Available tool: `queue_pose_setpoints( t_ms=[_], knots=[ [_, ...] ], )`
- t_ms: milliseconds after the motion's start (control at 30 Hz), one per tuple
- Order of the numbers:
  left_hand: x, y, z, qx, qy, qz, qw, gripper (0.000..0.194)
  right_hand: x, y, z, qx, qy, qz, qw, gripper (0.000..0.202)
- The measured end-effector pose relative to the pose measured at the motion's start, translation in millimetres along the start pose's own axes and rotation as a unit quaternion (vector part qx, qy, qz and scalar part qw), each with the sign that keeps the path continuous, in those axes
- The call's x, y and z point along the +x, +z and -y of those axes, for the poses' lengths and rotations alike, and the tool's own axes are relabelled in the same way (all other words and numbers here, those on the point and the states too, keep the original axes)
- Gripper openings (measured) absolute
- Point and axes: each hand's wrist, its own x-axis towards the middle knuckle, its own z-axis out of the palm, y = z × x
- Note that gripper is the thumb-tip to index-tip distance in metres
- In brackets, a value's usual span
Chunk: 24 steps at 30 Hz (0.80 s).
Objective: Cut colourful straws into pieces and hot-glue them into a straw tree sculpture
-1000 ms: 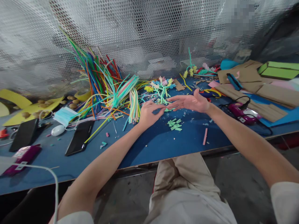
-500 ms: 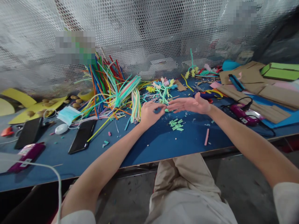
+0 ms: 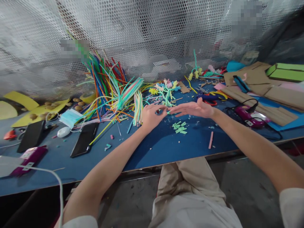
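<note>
My left hand point(image 3: 154, 116) is closed in a pinch, its fingertips on a small green piece point(image 3: 168, 112). Beside it my right hand point(image 3: 193, 109) is stretched out with the palm turned up, its fingertips next to the same piece. Just behind the hands stands a branching green stem point(image 3: 167, 98) with yellow, pink and blue tufts. Several short green pieces point(image 3: 180, 127) lie in a small pile in front of the hands, and a pink strip point(image 3: 210, 140) lies to their right.
Bundles of coloured fuzzy stems point(image 3: 106, 82) lie at the back left. Two black phones point(image 3: 84, 139), a blue mask point(image 3: 70, 117) and a white mouse point(image 3: 63, 132) are left. Pliers point(image 3: 211, 96), brown cardboard point(image 3: 251, 76) and a purple device point(image 3: 251, 117) are right.
My right hand has tilted a little, its thumb slightly lower. My left hand keeps its pinch almost in place, and the camera view has shifted slightly.
</note>
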Motion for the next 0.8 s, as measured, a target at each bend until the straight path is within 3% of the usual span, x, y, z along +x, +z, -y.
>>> queue_pose_setpoints(
  t_ms=[300, 633, 800],
  knots=[
    [1, -2.2, -2, -0.041, -0.041, 0.015, 0.998, 0.015, 0, -1, -6, 0.013, -0.012, 0.005, 1.000, 0.106],
    [2, -2.5, -2, -0.039, -0.035, 0.020, 0.998, 0.013, 0, -5, -14, 0.034, -0.028, 0.014, 0.999, 0.106],
    [1, -0.4, -4, -0.085, -0.080, 0.019, 0.993, 0.013, 1, -3, -12, 0.032, -0.030, 0.015, 0.999, 0.107]
  ],
)
